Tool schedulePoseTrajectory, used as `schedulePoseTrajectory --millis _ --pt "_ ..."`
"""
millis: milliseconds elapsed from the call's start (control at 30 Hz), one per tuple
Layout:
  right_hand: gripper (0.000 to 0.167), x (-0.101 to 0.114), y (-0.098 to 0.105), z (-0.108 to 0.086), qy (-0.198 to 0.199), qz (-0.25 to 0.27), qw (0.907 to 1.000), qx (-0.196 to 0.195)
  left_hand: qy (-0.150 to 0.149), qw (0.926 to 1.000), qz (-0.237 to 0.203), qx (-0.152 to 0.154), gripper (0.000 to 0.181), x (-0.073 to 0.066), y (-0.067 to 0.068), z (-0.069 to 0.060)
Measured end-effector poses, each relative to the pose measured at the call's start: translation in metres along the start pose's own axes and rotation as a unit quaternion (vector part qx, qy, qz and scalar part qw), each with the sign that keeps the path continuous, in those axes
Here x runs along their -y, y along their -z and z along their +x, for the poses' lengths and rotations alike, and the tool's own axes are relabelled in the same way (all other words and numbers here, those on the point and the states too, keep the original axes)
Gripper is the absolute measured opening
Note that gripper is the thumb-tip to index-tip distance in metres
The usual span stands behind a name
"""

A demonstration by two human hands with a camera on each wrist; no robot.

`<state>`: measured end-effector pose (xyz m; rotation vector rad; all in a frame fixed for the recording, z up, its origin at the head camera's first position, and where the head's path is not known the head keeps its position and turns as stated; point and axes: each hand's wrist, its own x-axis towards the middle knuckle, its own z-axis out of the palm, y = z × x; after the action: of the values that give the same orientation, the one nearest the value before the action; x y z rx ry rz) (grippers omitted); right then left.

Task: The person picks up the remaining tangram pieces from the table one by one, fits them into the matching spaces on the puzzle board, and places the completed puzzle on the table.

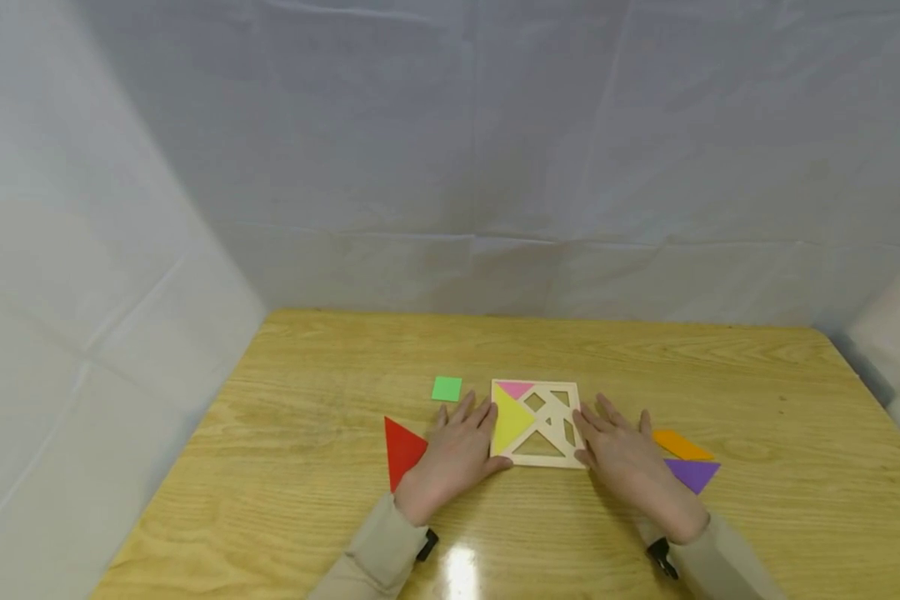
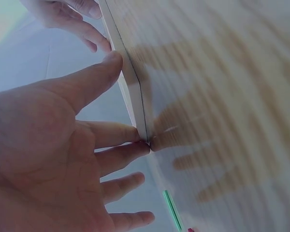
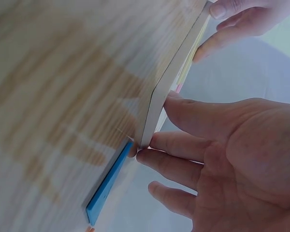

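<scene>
A pale wooden tangram board (image 1: 547, 460) lies flat on the table, a yellow triangle (image 1: 510, 419) and a pink triangle (image 1: 515, 389) set in its left part. Cut-out spaces show in the rest of it. My left hand (image 1: 453, 450) touches the board's near-left corner, thumb along the near edge and fingertips against the left side. At the opposite side, my right hand (image 1: 630, 458) rests its thumb and extended fingertips against the right edge. In both wrist views the outer fingers are spread apart from the board. A blue-looking piece (image 3: 108, 183) lies beside the right fingers.
A green square (image 1: 447, 388) lies beyond my left hand, and a red triangle (image 1: 402, 452) sits partly behind that hand. To the right are an orange parallelogram (image 1: 682, 446) and a purple triangle (image 1: 694, 474). Pale sheeting (image 1: 495, 275) hangs behind the wooden table (image 1: 307, 358).
</scene>
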<state>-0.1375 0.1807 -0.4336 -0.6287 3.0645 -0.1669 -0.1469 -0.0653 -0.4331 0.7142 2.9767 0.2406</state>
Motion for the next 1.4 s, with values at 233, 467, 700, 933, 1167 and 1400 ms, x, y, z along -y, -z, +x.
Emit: schedulePoseTrajectory --millis 233,467,700,933,1167,1400 --pt "0.051 0.002 -0.003 -0.002 0.002 0.005 1.0000 -0.008 0.009 1.0000 0.004 0.003 0.077 0.000 0.001 -0.005" --pt "0.053 0.007 -0.004 -0.004 0.016 0.008 0.9997 -0.017 0.011 0.9999 -0.003 0.007 0.078 0.001 0.005 -0.010" --pt "0.053 0.009 -0.006 -0.006 0.033 -0.008 0.9987 -0.039 0.011 0.9999 0.002 0.008 0.078 0.003 0.005 -0.015" --pt "0.052 0.009 -0.007 -0.006 0.042 -0.014 0.9981 -0.044 0.011 0.9999 -0.003 0.007 0.078 0.006 0.004 -0.017" --pt "0.055 0.005 -0.008 -0.007 0.043 0.008 0.9988 -0.022 0.008 0.9999 0.001 0.009 0.078 0.006 0.005 -0.017" --pt "0.057 0.000 -0.008 -0.009 0.068 0.022 0.9972 -0.020 0.006 0.9999 -0.001 0.009 0.078 0.005 0.006 -0.018"
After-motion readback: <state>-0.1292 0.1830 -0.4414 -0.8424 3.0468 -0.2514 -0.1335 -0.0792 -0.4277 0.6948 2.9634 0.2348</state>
